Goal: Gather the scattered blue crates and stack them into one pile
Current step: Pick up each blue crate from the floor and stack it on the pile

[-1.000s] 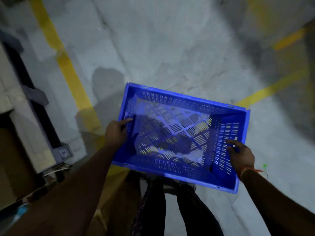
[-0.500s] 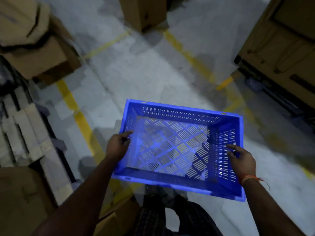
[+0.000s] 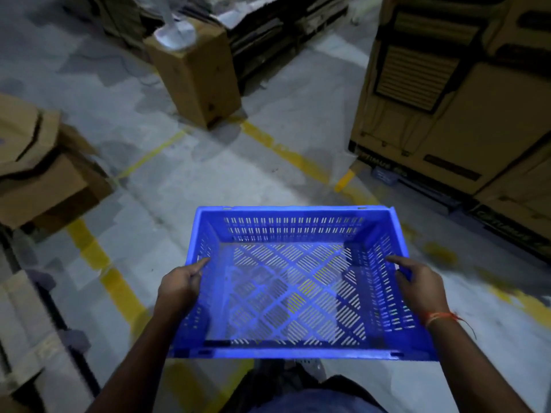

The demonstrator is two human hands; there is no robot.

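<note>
Concrete floor (image 3: 208, 186), grey and marked with worn yellow painted lines (image 3: 286, 153), fills most of what I see, and it is the open lane ahead. On the right I see a wall of tall brown printed cartons (image 3: 465, 93) that hems that side in; on the left sit crushed brown cardboard boxes (image 3: 38, 171), with a slatted pallet edge below them. Straight ahead stands an upright narrow cardboard box (image 3: 196, 70) with something pale on its top, and dark stacked goods lie behind it. Between these I judge there is room to walk forward, though the gap narrows toward the upright box.

The rectangular blue perforated plastic crate (image 3: 295, 281) is carried level in front of the body, well off the floor, its open top facing up and nothing in it. I read this as the carrying step: the crate is held by its two short ends so it stays flat and ready to drop onto a pile. No other crate or pile shows here, so I cannot say where it goes.

My left hand (image 3: 179, 286) grips the left end wall, thumb inside, fingers wrapped outside. My right hand (image 3: 420, 289) clasps the right end wall the same way, an orange thread at the wrist.
</note>
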